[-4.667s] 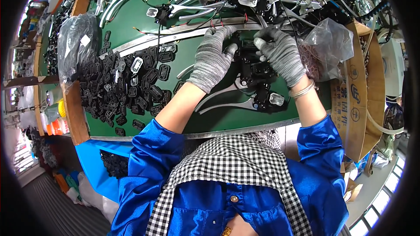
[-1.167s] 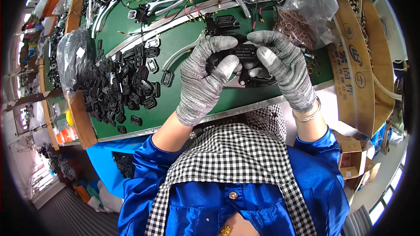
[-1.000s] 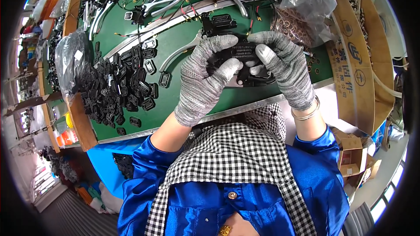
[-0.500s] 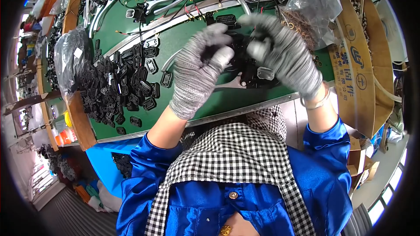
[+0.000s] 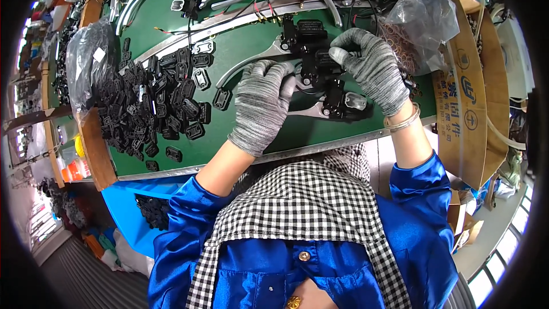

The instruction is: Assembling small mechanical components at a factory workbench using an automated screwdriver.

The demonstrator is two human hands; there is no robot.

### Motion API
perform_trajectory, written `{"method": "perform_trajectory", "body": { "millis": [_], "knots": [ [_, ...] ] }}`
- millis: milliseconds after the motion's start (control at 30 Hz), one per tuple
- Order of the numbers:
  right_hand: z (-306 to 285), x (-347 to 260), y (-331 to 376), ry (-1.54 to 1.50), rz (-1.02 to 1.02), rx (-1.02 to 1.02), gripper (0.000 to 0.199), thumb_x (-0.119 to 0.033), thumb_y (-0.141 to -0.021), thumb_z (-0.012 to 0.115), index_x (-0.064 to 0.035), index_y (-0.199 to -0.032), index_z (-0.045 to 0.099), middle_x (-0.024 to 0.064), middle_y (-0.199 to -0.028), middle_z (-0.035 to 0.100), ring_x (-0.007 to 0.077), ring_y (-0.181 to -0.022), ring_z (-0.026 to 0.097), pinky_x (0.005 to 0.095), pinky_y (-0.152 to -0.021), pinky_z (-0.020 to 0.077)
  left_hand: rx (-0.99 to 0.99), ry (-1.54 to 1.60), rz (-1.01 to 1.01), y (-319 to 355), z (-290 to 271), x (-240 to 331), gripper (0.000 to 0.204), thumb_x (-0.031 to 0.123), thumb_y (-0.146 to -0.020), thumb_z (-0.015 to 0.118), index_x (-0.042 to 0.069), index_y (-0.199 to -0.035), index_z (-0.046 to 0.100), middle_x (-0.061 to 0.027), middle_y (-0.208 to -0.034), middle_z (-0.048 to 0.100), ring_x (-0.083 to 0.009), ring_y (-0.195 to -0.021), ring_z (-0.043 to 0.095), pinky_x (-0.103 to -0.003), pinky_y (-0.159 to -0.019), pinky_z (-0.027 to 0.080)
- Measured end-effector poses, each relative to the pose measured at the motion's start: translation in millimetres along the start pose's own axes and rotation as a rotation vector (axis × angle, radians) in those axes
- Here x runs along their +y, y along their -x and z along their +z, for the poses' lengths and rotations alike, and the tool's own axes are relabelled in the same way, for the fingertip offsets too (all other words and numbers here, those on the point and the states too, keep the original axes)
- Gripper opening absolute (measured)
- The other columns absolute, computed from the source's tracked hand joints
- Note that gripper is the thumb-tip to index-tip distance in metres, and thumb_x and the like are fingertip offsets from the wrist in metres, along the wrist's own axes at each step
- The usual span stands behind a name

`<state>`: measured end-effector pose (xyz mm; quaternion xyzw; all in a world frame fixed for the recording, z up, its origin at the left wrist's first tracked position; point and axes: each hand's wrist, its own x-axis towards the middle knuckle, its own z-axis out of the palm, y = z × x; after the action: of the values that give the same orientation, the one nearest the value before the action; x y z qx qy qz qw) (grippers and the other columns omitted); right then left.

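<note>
Several brake lever assemblies lie in a column in front of me, each a black reservoir body with a silver handle. My left hand (image 5: 262, 106), in a grey knit glove, is closed on the middle brake lever (image 5: 309, 82), whose handle runs beneath its fingers. Just right of the black reservoirs, my gloved right hand (image 5: 373, 70) is curled, thumb and forefinger drawn together; whatever is between them is hidden. The far brake lever (image 5: 269, 51) has its silver handle stretching left. Nearest me, another brake lever (image 5: 337, 103) shows a pale reservoir top.
A heap of small black oblong parts (image 5: 154, 100) spreads on the green tabletop (image 5: 229, 137) at left. Clear plastic bags (image 5: 420, 23) stand right and left. A pile of copper-coloured rings (image 5: 400, 46) sits beside a cardboard box (image 5: 454, 97). More levers and wires crowd the far side.
My left hand has come down onto the middle lever. My right hand has moved right and its fingers have drawn together, uncovering the black lever bodies.
</note>
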<state>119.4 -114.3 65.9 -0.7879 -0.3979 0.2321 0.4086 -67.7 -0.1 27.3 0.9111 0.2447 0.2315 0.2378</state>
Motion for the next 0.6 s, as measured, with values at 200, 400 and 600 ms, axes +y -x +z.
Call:
{"method": "perform_trajectory", "body": {
  "millis": [200, 400, 600],
  "knots": [
    [5, 15, -5, -0.001, -0.089, 0.000, 0.014, -0.012, -0.081, 0.072, -0.0064, -0.093, 0.068, 0.0080, -0.080, 0.064, 0.0175, -0.066, 0.060, 0.0308, -0.064, 0.0508, -0.076, -0.100, -0.070, 1, -7, -13, 0.030, 0.021, -0.082, 0.070, 0.008, -0.109, 0.065, -0.0158, -0.108, 0.061, -0.0330, -0.096, 0.062, -0.042, -0.081, 0.052],
    [4, -3, -2, 0.313, -0.105, 0.105, 0.018, -0.012, -0.081, 0.071, -0.0075, -0.098, 0.067, 0.0115, -0.089, 0.063, 0.0251, -0.078, 0.063, 0.0349, -0.070, 0.0513, -0.319, -0.227, -0.190, -13, -10, -9, 0.036, 0.024, -0.083, 0.068, 0.007, -0.114, 0.061, -0.0165, -0.110, 0.061, -0.0339, -0.098, 0.062, -0.043, -0.082, 0.052],
    [18, -49, -21, 0.265, -0.400, 0.128, 0.019, -0.009, -0.083, 0.069, -0.0060, -0.101, 0.065, 0.0067, -0.083, 0.060, 0.0189, -0.075, 0.058, 0.0302, -0.072, 0.0486, -0.292, -0.139, -0.210, -4, -23, -18, 0.036, 0.022, -0.083, 0.068, 0.006, -0.114, 0.060, -0.0151, -0.102, 0.064, -0.0324, -0.095, 0.063, -0.043, -0.081, 0.052]
  ]
}}
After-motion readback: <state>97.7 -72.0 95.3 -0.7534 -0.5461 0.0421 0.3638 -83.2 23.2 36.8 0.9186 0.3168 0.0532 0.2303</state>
